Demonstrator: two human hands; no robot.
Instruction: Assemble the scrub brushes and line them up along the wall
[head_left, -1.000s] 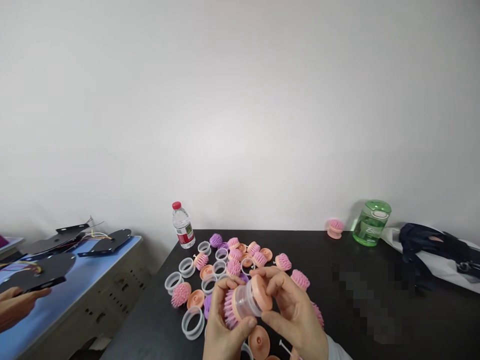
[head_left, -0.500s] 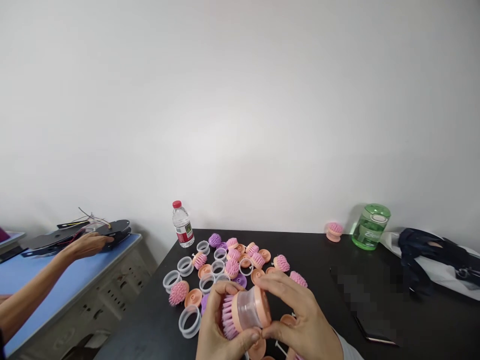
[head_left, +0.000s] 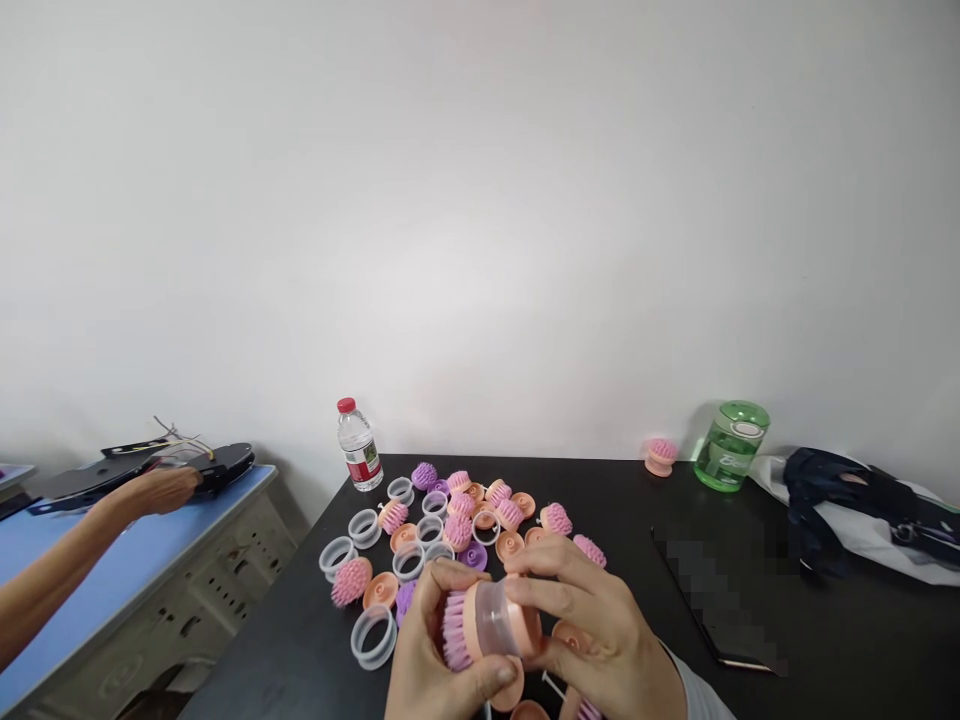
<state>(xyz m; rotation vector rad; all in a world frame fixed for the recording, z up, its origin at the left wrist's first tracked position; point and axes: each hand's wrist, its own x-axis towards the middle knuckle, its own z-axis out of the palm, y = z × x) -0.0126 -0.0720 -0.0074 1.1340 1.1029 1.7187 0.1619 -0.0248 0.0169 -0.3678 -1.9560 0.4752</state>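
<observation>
In the lower centre of the frame, a squat, cylindrical peach plastic brush [head_left: 487, 622] with spiky pink bristles [head_left: 454, 632] and smooth translucent collar [head_left: 497, 618] points bristles-left, long axis nearly level; the left hand [head_left: 431, 668] curls fingers around the bristle end, the right hand [head_left: 606, 635] pinches the peach cap [head_left: 528, 632].

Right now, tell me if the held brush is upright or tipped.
Tipped sideways: between left hand and right hand, the brush has bristles facing left, peach cap right.
</observation>
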